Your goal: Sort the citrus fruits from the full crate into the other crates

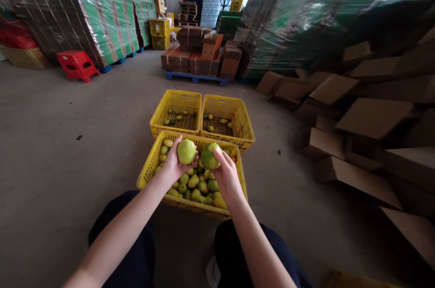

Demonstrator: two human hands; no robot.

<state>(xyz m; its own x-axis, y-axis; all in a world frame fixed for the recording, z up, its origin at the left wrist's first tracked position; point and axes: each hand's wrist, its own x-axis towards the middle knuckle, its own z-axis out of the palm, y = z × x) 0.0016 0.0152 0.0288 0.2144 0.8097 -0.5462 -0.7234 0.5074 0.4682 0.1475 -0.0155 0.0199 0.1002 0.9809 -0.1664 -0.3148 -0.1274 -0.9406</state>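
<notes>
Centrally framed, the left hand point(174, 163) cradles a pale green fruit point(186, 151) and the right hand point(227, 172) grips a darker mottled fruit point(209, 157), both above a yellow crate point(190, 205) of loose fruits point(193, 182), with cardboard boxes point(374, 118) piled at right.

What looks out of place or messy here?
The cardboard boxes on the right: they lie tumbled at odd angles, unlike the bundled cardboard on the blue pallet. A dark speck also shows on the floor at left, too unclear to identify.
</notes>
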